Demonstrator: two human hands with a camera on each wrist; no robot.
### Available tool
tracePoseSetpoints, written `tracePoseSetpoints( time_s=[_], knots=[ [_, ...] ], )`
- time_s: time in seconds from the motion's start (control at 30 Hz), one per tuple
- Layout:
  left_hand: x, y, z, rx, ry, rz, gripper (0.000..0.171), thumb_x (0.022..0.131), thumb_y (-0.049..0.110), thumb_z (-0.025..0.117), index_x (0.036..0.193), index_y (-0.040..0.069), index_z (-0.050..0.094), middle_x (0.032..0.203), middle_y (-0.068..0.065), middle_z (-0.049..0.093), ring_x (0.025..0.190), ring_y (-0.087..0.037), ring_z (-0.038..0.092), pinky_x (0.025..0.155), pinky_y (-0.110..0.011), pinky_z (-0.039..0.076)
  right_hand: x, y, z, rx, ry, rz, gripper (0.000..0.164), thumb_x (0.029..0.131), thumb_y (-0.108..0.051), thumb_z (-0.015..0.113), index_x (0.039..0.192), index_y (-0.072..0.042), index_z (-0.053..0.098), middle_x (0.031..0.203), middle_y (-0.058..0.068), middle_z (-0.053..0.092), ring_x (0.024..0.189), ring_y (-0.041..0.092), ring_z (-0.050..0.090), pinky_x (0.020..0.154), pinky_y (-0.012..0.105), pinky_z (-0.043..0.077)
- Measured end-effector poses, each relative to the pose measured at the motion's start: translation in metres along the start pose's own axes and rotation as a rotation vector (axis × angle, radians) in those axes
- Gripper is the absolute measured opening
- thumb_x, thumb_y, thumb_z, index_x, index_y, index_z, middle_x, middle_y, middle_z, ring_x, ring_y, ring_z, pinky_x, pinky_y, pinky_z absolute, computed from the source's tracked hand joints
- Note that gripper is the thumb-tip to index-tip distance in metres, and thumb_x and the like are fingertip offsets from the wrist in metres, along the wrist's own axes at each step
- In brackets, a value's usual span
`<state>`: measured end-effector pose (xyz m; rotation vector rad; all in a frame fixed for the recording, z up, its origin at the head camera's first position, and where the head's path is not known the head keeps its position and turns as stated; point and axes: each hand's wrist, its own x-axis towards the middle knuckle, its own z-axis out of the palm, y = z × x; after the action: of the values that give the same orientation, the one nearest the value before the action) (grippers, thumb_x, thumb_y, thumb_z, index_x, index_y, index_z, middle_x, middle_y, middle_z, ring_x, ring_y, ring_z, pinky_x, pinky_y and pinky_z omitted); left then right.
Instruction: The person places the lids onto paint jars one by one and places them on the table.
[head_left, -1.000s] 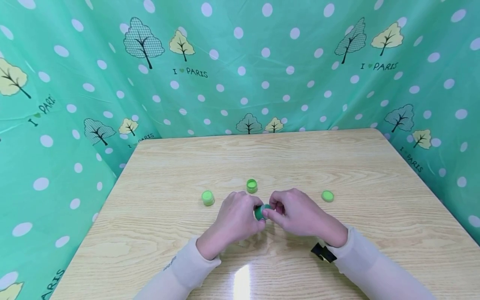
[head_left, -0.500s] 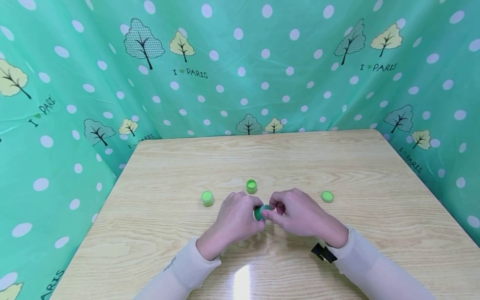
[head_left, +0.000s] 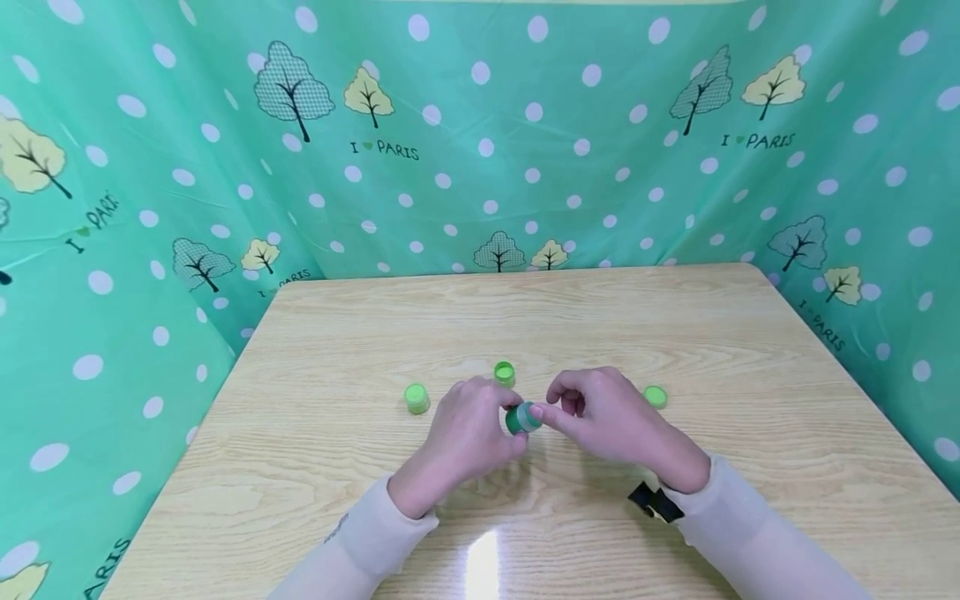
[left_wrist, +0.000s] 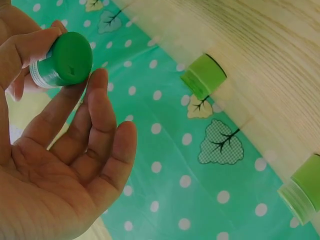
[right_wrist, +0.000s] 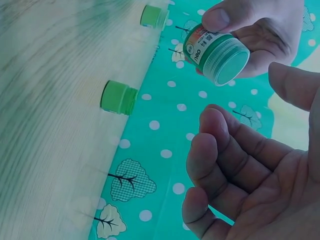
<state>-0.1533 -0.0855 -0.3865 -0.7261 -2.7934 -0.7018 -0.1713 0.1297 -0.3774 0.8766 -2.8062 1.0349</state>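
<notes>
My left hand (head_left: 468, 429) grips a small dark green paint jar (head_left: 522, 417) by its base end, thumb and fingers around it. The jar lies tilted sideways, its frosted ribbed lid (right_wrist: 227, 62) turned towards my right hand (head_left: 607, 417). A printed label (right_wrist: 202, 47) shows on its side in the right wrist view. My right hand is just beside the lid, fingers loosely bent and thumb apart from them. In the right wrist view a gap shows between these fingers and the jar. The left wrist view shows the jar's green bottom (left_wrist: 74, 57).
Behind my left hand stands an uncapped light green jar (head_left: 504, 375). A capped light green jar (head_left: 417, 400) is to its left. A round light green lid (head_left: 656, 397) lies to the right of my right hand. A dotted curtain (head_left: 487, 167) hangs behind the wooden table (head_left: 480, 317).
My right fingers have come off the dark green jar's lid and moved slightly right and up. The jar, still in my left hand, now shows more of its lid.
</notes>
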Motion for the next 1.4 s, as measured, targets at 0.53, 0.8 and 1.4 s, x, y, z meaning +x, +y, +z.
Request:
tracePoseSetpoints(
  time_s=[0.53, 0.8, 1.4],
  knots=[
    [0.005, -0.015, -0.016, -0.042, 0.071, -0.105, 0.027, 0.070, 0.013, 0.085, 0.096, 0.014, 0.079, 0.085, 0.007, 0.066, 0.081, -0.013, 0.053, 0.067, -0.029, 0.047, -0.001, -0.001, -0.006, -0.024, 0.003, 0.047, 0.032, 0.095, -0.048, 0.070, 0.095, -0.016, 0.074, 0.065, -0.013, 0.056, 0.057, 0.007, 0.051, 0.055, 0.028, 0.047],
    [0.013, -0.037, -0.034, -0.023, 0.056, -0.215, 0.022, 0.072, 0.012, 0.081, 0.093, 0.013, 0.074, 0.083, 0.002, 0.065, 0.081, -0.019, 0.053, 0.067, -0.033, 0.046, -0.001, 0.000, -0.007, -0.044, -0.008, 0.053, 0.036, 0.094, -0.051, 0.070, 0.097, -0.015, 0.075, 0.066, -0.013, 0.057, 0.058, 0.007, 0.052, 0.057, 0.028, 0.048],
    [0.050, -0.084, -0.048, 0.090, -0.144, -0.366, 0.022, 0.077, 0.016, 0.084, 0.093, 0.007, 0.071, 0.080, -0.003, 0.064, 0.072, -0.021, 0.057, 0.063, -0.032, 0.045, -0.004, 0.003, -0.004, -0.089, -0.037, 0.035, 0.041, 0.094, -0.051, 0.069, 0.098, -0.011, 0.075, 0.067, -0.013, 0.056, 0.058, 0.005, 0.050, 0.058, 0.026, 0.047]
  ],
)
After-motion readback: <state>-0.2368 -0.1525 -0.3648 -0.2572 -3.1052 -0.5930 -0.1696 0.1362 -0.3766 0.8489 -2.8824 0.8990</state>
